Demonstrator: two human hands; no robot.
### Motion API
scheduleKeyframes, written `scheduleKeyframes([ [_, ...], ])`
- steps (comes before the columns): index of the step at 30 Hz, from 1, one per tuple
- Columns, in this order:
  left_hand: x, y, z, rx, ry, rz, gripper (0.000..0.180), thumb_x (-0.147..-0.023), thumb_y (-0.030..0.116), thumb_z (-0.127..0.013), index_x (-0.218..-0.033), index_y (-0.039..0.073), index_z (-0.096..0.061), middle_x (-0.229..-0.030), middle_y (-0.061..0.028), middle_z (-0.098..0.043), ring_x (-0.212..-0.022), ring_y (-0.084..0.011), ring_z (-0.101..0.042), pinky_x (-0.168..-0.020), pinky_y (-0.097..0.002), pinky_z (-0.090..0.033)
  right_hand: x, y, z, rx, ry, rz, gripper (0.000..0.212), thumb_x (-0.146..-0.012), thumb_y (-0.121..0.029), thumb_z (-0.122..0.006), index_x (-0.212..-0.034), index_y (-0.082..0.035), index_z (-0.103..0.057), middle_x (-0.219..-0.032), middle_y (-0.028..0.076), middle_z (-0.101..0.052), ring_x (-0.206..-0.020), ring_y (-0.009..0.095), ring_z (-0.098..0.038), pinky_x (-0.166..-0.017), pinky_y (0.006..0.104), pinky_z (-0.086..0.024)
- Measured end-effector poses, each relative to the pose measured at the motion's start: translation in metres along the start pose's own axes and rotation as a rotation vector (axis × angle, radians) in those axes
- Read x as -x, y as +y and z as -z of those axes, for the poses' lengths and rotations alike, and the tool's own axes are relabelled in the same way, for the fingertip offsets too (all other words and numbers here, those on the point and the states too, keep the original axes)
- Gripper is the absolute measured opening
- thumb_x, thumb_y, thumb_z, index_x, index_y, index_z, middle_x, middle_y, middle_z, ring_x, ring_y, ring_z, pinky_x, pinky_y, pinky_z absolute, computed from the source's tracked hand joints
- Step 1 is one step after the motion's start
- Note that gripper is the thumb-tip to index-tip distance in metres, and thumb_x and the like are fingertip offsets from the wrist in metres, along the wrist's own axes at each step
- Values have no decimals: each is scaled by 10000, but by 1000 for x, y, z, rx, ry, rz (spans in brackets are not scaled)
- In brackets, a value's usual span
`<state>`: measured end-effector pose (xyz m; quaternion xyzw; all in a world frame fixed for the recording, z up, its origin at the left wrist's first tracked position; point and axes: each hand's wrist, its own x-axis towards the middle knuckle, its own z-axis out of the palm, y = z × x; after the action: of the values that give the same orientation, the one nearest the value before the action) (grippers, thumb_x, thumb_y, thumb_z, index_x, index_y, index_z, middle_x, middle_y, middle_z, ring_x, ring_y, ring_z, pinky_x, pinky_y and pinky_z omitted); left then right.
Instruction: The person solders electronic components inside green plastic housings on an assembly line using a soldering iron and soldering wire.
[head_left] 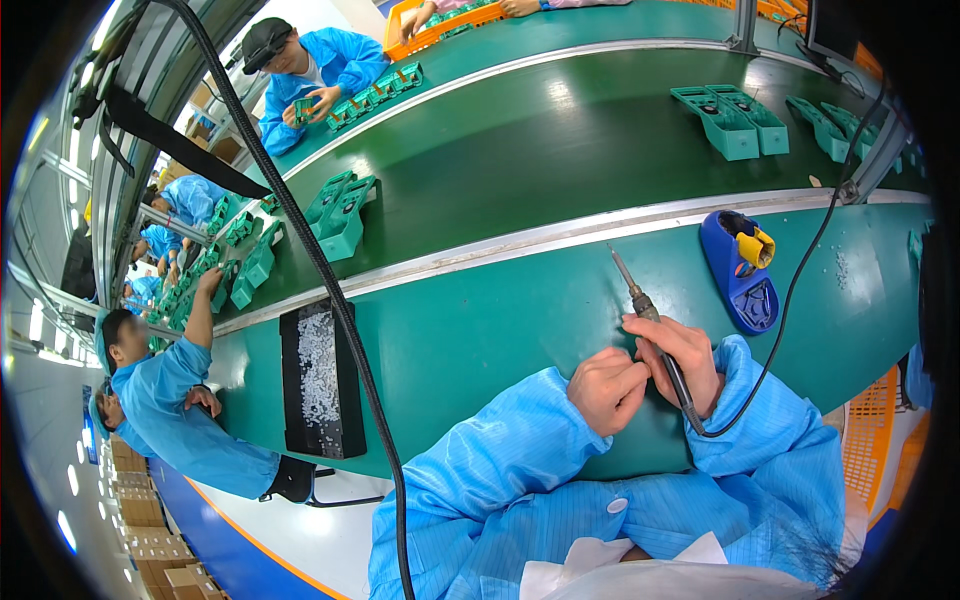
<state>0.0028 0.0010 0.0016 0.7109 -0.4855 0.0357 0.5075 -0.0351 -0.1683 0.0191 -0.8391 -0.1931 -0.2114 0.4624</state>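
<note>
My right hand grips a soldering iron by its dark handle. The iron's metal tip points up and away over the green bench, touching nothing. Close beside it, my left hand is closed with curled fingers near the handle. Whether anything is inside those fingers is hidden. To the right of the iron stands a blue soldering iron stand with a yellow part in its top. The iron's black cord loops from the handle up to the right.
A black tray of small clear pieces lies on the bench at left. Beyond a metal rail, a green conveyor carries green plastic housings and more housings. A thick black cable crosses the view. Co-workers in blue work left and across.
</note>
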Motion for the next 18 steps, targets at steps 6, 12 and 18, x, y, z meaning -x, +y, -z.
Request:
scheduleKeyframes([
  [6,1,0,-1,5,6,2,124,-712,-69,-636,-810,6,-635,-619,-101,-505,-584,-288,-528,-565,-389,-415,1,0,0,-14,-14,-9,541,-691,112,-632,-1222,16,-589,-775,89,-564,-598,177,-581,-530,289,-462],
  [12,1,-1,-1,10,-6,12,122,-711,-70,-634,-811,1,-634,-626,-107,-511,-589,-295,-532,-576,-396,-422,-2,-5,-2,2,37,-39,365,-824,108,-593,-1165,-17,-630,-718,118,-590,-581,233,-609,-512,323,-460],
  [18,1,0,0,14,6,6,119,-710,-66,-634,-807,1,-632,-626,-108,-512,-588,-295,-532,-576,-395,-422,1,1,1,7,-9,-2,545,-681,109,-639,-1216,13,-596,-785,97,-572,-608,183,-592,-538,292,-472],
])
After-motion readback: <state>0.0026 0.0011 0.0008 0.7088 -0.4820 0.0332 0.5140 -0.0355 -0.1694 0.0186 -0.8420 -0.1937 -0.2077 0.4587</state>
